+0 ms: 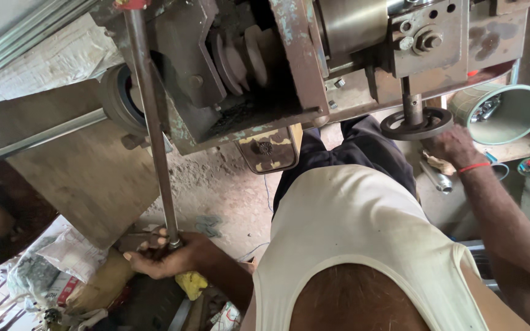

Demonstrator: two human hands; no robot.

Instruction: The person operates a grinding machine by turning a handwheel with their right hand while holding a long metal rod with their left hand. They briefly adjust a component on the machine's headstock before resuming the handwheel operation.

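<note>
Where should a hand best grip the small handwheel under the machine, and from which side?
Judging by its shape, the round rim of the handwheel, not the hub, gives the most turning leverage. Come from below and the near side: the shaft and the machine block the top. The right hand sits just beside the rim there; the left hand grips the long lever.

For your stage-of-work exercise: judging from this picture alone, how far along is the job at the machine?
Done: both hands are placed. In hand: the left hand has its grip closed on the long steel lever; the right hand rests at the small handwheel. Left: cannot tell; no workpiece shows on the rusty machine.
</note>
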